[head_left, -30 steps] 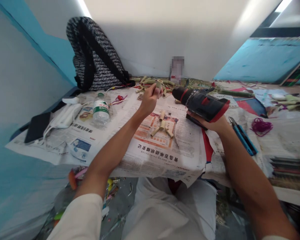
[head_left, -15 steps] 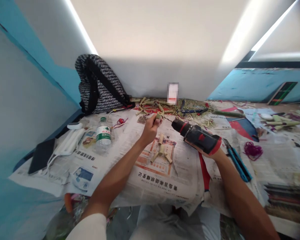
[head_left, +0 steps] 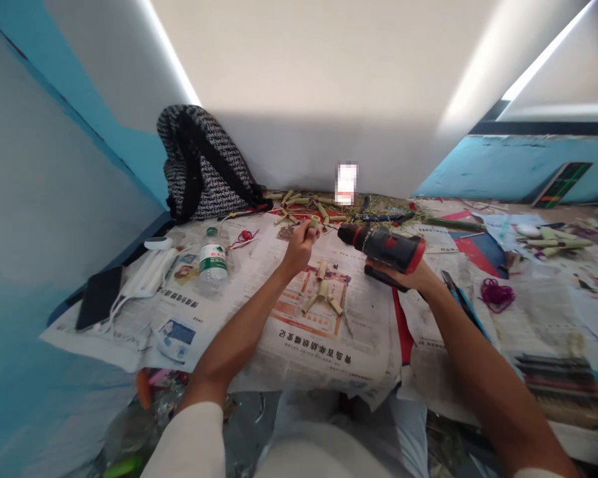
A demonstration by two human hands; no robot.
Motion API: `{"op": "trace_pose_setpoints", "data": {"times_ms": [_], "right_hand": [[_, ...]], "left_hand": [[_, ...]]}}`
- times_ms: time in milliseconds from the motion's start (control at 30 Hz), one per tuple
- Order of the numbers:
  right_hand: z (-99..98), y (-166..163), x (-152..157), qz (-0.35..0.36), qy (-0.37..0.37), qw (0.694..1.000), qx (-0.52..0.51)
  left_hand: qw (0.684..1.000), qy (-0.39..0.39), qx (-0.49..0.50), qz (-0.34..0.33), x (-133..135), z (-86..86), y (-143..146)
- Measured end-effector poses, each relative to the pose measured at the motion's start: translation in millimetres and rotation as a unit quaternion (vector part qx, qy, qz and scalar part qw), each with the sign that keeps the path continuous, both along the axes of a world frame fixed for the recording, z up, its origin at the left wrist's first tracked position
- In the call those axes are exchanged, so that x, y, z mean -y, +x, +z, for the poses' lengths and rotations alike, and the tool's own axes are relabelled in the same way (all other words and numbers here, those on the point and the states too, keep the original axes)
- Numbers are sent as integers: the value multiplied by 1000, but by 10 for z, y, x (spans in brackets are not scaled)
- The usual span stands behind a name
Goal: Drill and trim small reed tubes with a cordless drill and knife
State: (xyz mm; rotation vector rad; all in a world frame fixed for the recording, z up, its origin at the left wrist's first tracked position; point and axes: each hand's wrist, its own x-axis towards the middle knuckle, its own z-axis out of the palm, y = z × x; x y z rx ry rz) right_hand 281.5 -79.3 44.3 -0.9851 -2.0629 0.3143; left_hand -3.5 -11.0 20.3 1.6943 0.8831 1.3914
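Between the fingers of my left hand (head_left: 299, 247) is a short bamboo tube (head_left: 314, 222), its open end facing up. My right hand (head_left: 412, 273) is wrapped round the grip of a black and red cordless drill (head_left: 386, 247). The drill points left and its thin bit reaches close to the tube's side; whether it touches I cannot tell. Below the hands, several cut bamboo pieces (head_left: 323, 291) lie on newspaper (head_left: 299, 355), laid out like a small figure with a head, body and legs.
A water bottle (head_left: 212, 257), a dark phone (head_left: 99, 297) and a white power strip (head_left: 147, 282) stand at left, before a patterned backpack (head_left: 204, 166). Bamboo scraps (head_left: 292, 198) line the back. At right lie a blue utility knife (head_left: 464, 304) and purple cord (head_left: 497, 295).
The drill has tilted to a more level position and shifted slightly left, showing its base. My left hand still holds the tube, a little lower and turned. The view has shifted slightly.
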Motion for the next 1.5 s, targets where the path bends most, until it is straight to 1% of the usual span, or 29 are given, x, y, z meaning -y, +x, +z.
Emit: {"op": "trace_pose_setpoints", "data": {"times_ms": [67, 133, 333, 467, 600, 733, 933, 1100, 1267, 1400, 1500], "right_hand": [[36, -11, -43, -2, -19, 1000, -3], [50, -10, -60, -3, -18, 1000, -10], [8, 20, -60, 15, -15, 1000, -9], [-44, 40, -60, -1, 6, 1000, -16], [-40, 13, -45, 3, 15, 1000, -1], [-22, -52, -19, -22, 20, 1000, 1], [-38, -91, 98, -4, 68, 997, 47], [-9, -78, 123, 11, 52, 997, 62], [-82, -11, 76, -8, 31, 998, 46], [-116, 14, 60, -21, 34, 998, 40], [-108, 33, 57, -29, 1, 999, 24]], "left_hand": [[1000, -7, 11, -2, -39, -19, -13], [1000, -13, 22, -7, -67, -40, -14], [999, -12, 27, -13, -78, -65, 12], [999, -7, 34, -19, -26, -34, 42], [999, -7, 38, -11, -6, -35, 71], [999, -13, 40, -2, -27, -103, 77], [998, 14, 54, -8, -4, -200, 54], [996, 15, 88, -20, -19, -203, 60], [996, 21, 89, -13, -15, -205, 69], [995, -4, 97, -23, -72, -302, 77], [992, -39, 121, -26, -197, -365, 46]]}}
